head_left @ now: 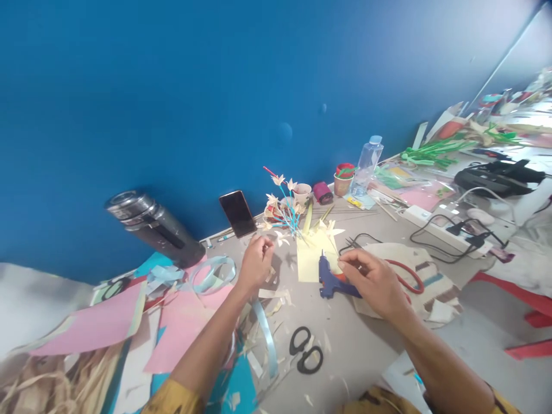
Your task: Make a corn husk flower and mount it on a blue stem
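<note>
My left hand [255, 265] is closed above the table, fingertips pressed together; whatever they grip is too small to make out. Just beyond them is a small white paper-like petal piece [282, 238]. On the right, my right hand [374, 280] is pinched over a blue hot glue gun [328, 280], and I cannot tell what its fingertips hold. A pale yellow sheet [306, 264] lies between the hands. Behind it stands a bunch of cream flowers [278, 180] on blue stems. Another cream flower [330, 228] rests at the sheet's far edge.
Black-handled scissors [309, 363] lie in front, beside light blue ribbon [265, 336]. A dark flask [159, 230] and a phone [238, 213] stand against the blue wall. Farther right are a water bottle [367, 167], red-handled pliers or scissors [414, 278] and a power strip [425, 221] with cables.
</note>
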A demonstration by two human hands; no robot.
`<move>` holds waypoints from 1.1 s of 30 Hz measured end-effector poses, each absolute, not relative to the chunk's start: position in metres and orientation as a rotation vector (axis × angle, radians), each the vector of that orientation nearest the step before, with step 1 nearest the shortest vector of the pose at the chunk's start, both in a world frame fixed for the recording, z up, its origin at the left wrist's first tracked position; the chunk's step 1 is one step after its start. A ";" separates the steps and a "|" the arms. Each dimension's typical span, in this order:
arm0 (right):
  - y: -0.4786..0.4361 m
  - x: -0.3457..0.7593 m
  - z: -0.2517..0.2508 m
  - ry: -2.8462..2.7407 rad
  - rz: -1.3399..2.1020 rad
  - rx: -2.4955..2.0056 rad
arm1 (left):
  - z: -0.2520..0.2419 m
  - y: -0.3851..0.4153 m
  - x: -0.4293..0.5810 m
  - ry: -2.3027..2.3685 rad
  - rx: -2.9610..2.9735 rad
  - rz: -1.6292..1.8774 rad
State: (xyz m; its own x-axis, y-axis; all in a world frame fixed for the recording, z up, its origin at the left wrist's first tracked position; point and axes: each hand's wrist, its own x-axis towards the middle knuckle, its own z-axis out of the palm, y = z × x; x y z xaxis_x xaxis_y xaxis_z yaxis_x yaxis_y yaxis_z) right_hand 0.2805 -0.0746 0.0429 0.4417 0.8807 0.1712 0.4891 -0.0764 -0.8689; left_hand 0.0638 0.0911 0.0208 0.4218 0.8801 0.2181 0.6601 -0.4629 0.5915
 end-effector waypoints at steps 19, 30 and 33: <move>-0.086 0.214 0.050 -1.194 0.782 -1.260 | 0.059 -0.023 0.053 0.756 1.014 0.995; -0.097 0.210 0.050 -1.223 0.767 -1.260 | 0.051 -0.033 0.061 0.687 1.105 1.097; -0.097 0.209 0.048 -1.194 0.797 -1.285 | 0.052 -0.034 0.061 0.746 1.178 1.093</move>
